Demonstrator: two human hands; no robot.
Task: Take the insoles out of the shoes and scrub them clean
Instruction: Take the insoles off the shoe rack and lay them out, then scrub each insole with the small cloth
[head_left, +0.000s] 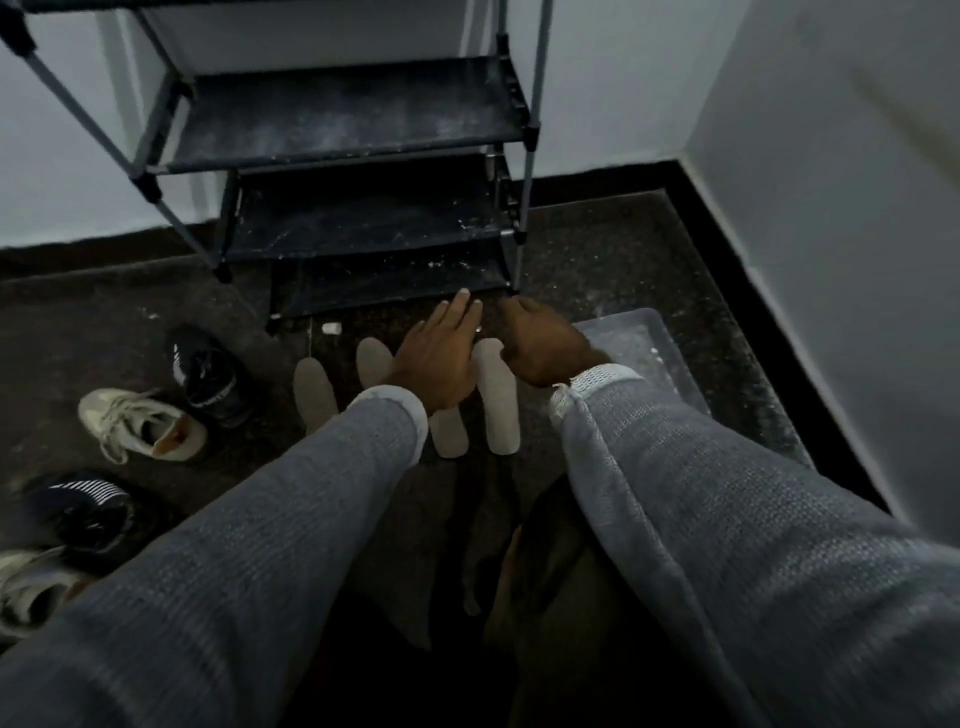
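Four insoles (497, 395) lie side by side on the floor (597, 270), long axes running away from the person, directly beneath both hands: left hand (441, 358) flat, fingers extended; right hand (540, 345) nearer the rightmost insole (fingers curled under, grasp undeterminable).

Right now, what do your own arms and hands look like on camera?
Both arms wear grey knitted sleeves. The left sleeve ends in a pale turned-back cuff, the right sleeve in a white mesh-like cuff. The left hand and right hand are bare, no gloves.
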